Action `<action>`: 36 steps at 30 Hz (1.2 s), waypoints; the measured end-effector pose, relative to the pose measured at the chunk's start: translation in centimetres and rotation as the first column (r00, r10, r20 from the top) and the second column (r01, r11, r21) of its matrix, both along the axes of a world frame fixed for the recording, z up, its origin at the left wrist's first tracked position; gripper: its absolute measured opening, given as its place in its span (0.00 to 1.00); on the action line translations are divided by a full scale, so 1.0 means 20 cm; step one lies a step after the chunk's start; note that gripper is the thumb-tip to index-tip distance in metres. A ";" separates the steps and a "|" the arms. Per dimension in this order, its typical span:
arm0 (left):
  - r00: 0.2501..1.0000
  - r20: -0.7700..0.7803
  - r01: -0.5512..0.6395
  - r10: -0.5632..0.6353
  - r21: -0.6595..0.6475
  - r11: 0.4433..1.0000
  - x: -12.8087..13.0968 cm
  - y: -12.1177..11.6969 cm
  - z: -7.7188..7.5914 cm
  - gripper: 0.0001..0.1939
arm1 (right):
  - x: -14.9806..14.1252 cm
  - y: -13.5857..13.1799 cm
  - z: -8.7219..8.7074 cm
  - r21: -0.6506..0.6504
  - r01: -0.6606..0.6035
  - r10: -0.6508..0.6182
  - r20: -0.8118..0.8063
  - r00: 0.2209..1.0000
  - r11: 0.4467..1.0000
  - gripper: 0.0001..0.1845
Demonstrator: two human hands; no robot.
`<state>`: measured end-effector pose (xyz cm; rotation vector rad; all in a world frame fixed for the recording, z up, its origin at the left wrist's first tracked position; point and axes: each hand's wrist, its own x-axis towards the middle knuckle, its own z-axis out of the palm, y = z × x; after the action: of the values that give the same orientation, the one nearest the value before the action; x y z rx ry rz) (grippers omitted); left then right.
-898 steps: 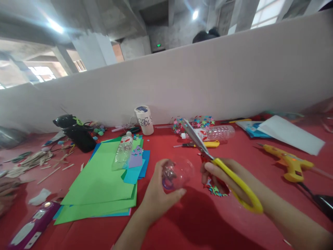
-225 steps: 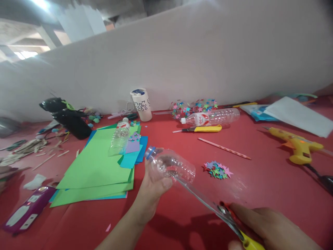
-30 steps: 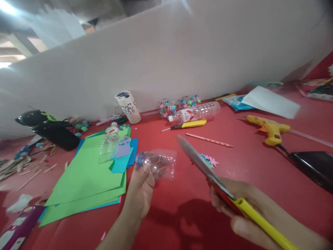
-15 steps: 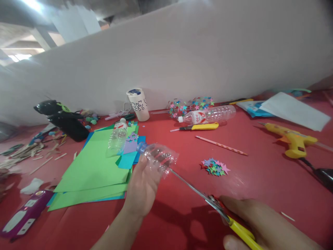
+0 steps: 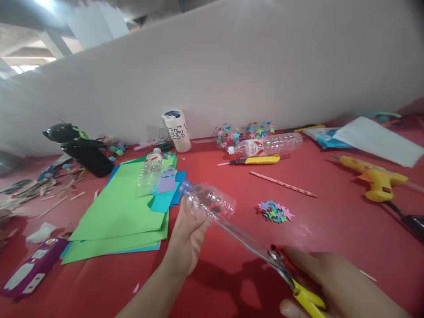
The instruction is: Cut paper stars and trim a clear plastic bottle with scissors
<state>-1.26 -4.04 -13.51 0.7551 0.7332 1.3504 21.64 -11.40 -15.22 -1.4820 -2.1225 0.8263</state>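
Observation:
A clear plastic bottle top (image 5: 215, 201) with a blue cap is gripped in my left hand (image 5: 187, 240), its cut open end facing right. My right hand (image 5: 324, 278) holds a pair of scissors (image 5: 276, 260) with red and yellow handles. The long blades point up and left, reaching the lower edge of the plastic, and look slightly apart. To the right of the bottle top lies a small pile of colourful foam stars (image 5: 274, 211).
Green sheets (image 5: 115, 212) and a small bottle (image 5: 149, 174) lie left. Behind are a tumbler (image 5: 179, 132), a larger bottle (image 5: 268, 145), a yellow cutter (image 5: 261, 160) and a pencil (image 5: 281, 184). A yellow glue gun (image 5: 374, 176) rests right; a purple device (image 5: 35, 267) lies front left.
The bottle top has turned slightly in my left hand, its open end moving right. The scissor blades have parted a little around the plastic's edge.

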 end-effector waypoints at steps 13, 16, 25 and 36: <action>1.000 -0.002 0.028 -0.028 0.030 0.999 0.00 -0.01 -0.02 0.21 | -0.03 0.02 0.05 0.017 0.041 -0.043 0.108 0.993 0.999 0.19; 1.000 -0.016 0.022 -0.021 0.029 0.999 0.01 -0.01 -0.01 0.22 | -0.02 0.00 0.04 -0.003 0.042 -0.042 0.125 0.991 0.999 0.22; 1.000 -0.011 0.000 0.000 0.018 1.000 0.02 -0.01 -0.01 0.23 | 0.03 0.00 -0.01 0.073 0.057 -0.070 0.188 0.980 0.996 0.21; 1.000 -0.019 0.015 -0.013 0.074 0.997 0.01 -0.01 -0.02 0.20 | -0.02 0.03 0.07 -0.009 0.046 -0.044 0.140 0.989 0.999 0.21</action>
<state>-1.14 -4.25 -13.82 0.8311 0.6943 1.3654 21.27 -10.89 -13.89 -1.6310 -2.1785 0.7397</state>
